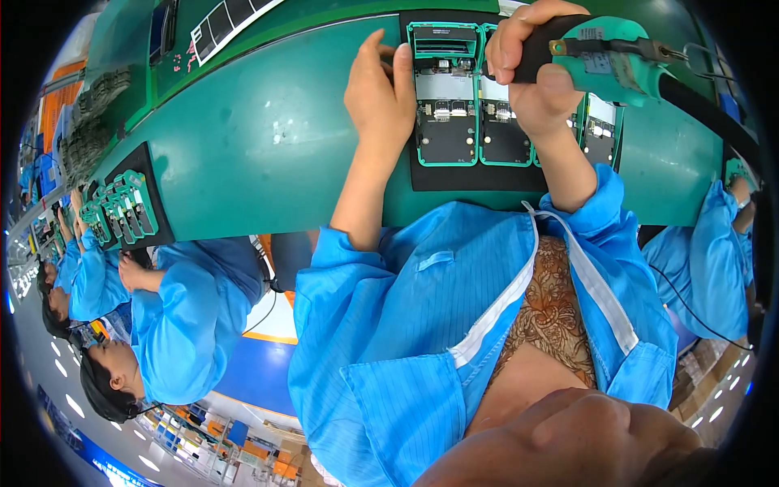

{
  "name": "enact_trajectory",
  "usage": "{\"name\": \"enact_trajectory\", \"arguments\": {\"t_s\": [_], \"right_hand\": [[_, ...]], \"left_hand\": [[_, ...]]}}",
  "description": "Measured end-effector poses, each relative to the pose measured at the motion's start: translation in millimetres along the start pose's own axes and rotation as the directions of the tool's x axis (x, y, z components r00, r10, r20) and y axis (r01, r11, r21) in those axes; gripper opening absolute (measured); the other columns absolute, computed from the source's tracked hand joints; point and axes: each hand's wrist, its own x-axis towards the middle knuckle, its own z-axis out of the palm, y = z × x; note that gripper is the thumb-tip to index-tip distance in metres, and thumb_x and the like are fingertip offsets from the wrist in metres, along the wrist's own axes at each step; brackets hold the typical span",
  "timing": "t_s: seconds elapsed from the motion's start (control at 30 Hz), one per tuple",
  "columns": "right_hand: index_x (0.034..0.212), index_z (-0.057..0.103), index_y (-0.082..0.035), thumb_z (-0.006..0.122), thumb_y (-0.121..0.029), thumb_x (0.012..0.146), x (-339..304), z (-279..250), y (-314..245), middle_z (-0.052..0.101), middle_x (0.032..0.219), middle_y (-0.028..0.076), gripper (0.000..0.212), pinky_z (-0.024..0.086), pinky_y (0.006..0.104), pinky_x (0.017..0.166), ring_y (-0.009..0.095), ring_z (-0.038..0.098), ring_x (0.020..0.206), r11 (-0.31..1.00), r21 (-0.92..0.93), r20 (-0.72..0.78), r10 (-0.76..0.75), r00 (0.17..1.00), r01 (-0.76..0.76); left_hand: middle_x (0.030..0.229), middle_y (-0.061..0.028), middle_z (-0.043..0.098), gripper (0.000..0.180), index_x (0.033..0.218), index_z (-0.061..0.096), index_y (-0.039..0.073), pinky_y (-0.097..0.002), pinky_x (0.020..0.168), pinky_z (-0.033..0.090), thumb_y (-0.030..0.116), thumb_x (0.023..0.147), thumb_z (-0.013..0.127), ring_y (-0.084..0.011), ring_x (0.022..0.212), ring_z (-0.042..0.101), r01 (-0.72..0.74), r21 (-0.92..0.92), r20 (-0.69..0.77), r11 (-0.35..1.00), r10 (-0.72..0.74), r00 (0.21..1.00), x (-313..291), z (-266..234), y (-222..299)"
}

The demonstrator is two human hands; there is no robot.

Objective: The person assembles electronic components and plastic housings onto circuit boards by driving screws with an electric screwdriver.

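My right hand [540, 85] is wrapped around the black grip of a green-and-black electric screwdriver [604, 61], held over the row of devices. A thick black cable runs from its rear, beside a wire hanging hook; its tip is hidden. My left hand [380, 93] is open, thumb and fingers apart, at the left edge of the first green-framed device housing [446, 134]. That housing lies face up with a black circuit board and white parts inside. Several similar housings [507, 134] lie to its right, partly covered by my right hand and forearm. All rest on a black mat [442, 178].
A green worktop [268, 146] surrounds the mat. Further left, another black mat [154, 191] carries several green-framed units [122, 211] by co-workers in blue smocks [191, 325]. Another person in blue [702, 256] sits at the right. A panel strip [231, 24] lies along the far side.
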Motion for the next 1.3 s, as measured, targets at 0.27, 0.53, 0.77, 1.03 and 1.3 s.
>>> {"name": "enact_trajectory", "arguments": {"t_s": [0.27,0.53,0.77,1.03,1.3], "right_hand": [[0.105,0.043,-0.003,0.080,-0.044,0.073,6,31,-31,0.052,0.068,0.007,0.064,0.043,0.0227,0.049,0.012,0.050,0.054,0.501,-0.573,-0.475,0.442,0.761,-0.649],[0.100,0.042,-0.005,0.080,-0.036,0.076,8,24,-25,0.053,0.069,0.006,0.054,0.044,0.0224,0.051,0.012,0.050,0.055,0.670,-0.611,-0.138,0.433,0.891,-0.420],[0.101,0.042,-0.004,0.076,-0.028,0.079,-1,21,-30,0.052,0.066,0.005,0.047,0.043,0.0223,0.049,0.011,0.050,0.052,0.392,-0.639,-0.416,0.546,0.727,-0.661],[0.108,0.045,-0.002,0.046,-0.004,0.075,21,21,-58,0.050,0.066,0.007,0.034,0.042,0.0257,0.049,0.012,0.045,0.053,0.452,-0.563,-0.533,0.442,0.722,-0.692],[0.106,0.044,-0.003,0.076,-0.035,0.077,47,45,-158,0.055,0.069,0.006,0.054,0.042,0.0221,0.048,0.010,0.052,0.056,0.696,-0.455,-0.499,0.319,0.806,-0.556]], "left_hand": [[0.084,-0.0080,0.063,0.033,0.116,0.055,-0.004,-0.0349,0.063,0.047,0.022,0.095,0.055,-0.0211,0.067,0.057,-0.033,0.006,-0.009,0.999,0.033,0.999,2,1,2],[0.083,-0.0090,0.063,0.033,0.114,0.056,-0.004,-0.0356,0.063,0.047,0.024,0.095,0.054,-0.0221,0.067,0.057,-0.006,0.016,0.001,1.000,0.005,1.000,0,-7,3],[0.088,-0.0195,0.067,0.043,0.116,0.056,-0.005,-0.0438,0.070,0.050,0.032,0.096,0.049,-0.0360,0.080,0.065,0.101,0.141,0.226,0.985,-0.131,0.965,2,-33,24],[0.070,-0.0234,0.064,0.067,0.130,0.046,-0.009,-0.0448,0.064,0.050,0.044,0.090,0.055,-0.0385,0.067,0.065,0.134,0.287,0.632,0.948,-0.293,0.717,3,-43,36],[0.075,-0.0123,0.066,0.066,0.143,0.026,-0.008,-0.0256,0.054,0.052,0.018,0.092,0.061,-0.0146,0.061,0.065,0.478,-0.007,0.840,0.878,-0.255,0.480,-18,25,83]]}}
